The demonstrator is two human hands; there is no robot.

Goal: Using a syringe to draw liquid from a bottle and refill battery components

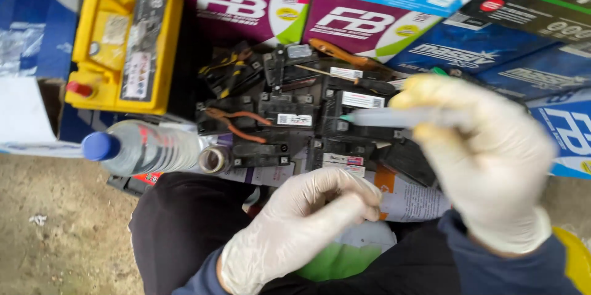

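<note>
Both hands wear white gloves. My right hand grips a clear syringe-like tube with a teal tip that points left, over a pile of black plastic parts with white labels. Lower down, my left hand hovers above my lap with its fingers curled together; I see nothing between them. Just past its fingertips lies a white and orange printed pack.
A yellow car battery stands at the back left. A clear bottle with a blue cap lies beside a small tape roll. Orange-handled pliers rest on the pile. Purple, blue and black cardboard boxes line the back. Dirt floor at left.
</note>
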